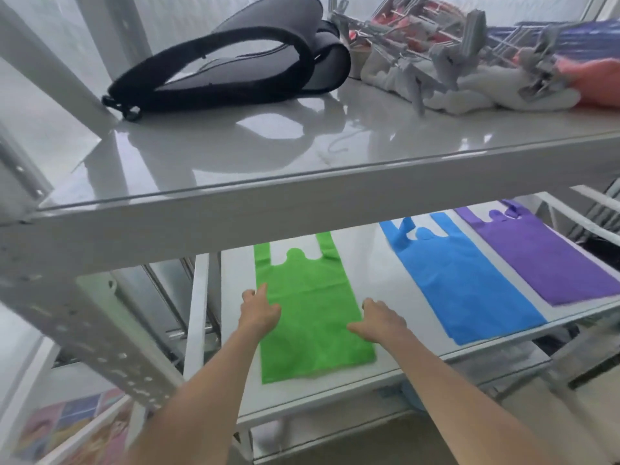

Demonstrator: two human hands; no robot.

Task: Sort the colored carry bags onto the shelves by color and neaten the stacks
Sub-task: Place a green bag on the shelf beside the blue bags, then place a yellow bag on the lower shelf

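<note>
While both palms press flat to smooth it, the green carry bag (312,310) lies on the lower shelf (369,276), left hand (260,312) and right hand (379,318) fingers extended, grasping nothing.

Three carry bags (312,307) lie flat side by side on the lower shelf (369,263). On the upper shelf (268,146), a strap (214,65) lies left of piled hangers (469,45).

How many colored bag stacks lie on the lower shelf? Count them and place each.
3: green stack left, under both hands; blue stack in the middle; purple stack right. The upper shelf may hide others.
</note>
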